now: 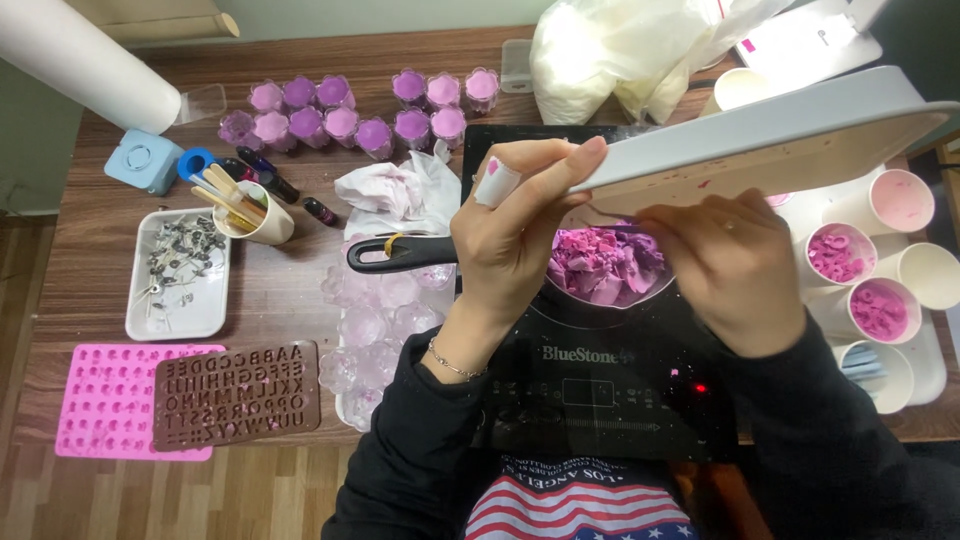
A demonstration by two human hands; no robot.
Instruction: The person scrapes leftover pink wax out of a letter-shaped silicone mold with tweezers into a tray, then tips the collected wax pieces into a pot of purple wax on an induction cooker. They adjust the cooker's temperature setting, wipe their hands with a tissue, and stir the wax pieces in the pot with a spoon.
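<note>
The white tray (770, 130) is held tilted in the upper right of the frame, its long axis running from the middle of the picture up toward the right edge, with its lower left end dipped over the pan (610, 270) of pink and purple wax pieces. That low end lies directly above the pan, so the tray's slope points down and leftward into it.

The left hand (515, 230) has its grip closed on the tray's lower left corner, fingers curled over the rim; one finger wears a white bandage with a pink mark. The right hand (730, 270) sits just under the tray's lower edge, between tray and pan, fingers bent toward the underside. Whether it grips a small tool or only scrapes with the fingertips I cannot tell. Both hands are about equally near the low end, the left one bearing the tray.

The pan rests on a black induction hob (600, 390), its black handle (400, 253) pointing left. To the right stand white paper cups (880, 310) with pink wax; at upper centre stand purple filled moulds (340, 120), and at lower left on the table (290, 290) lie a pink mould (100, 410) and a brown letter mould (235, 393).
</note>
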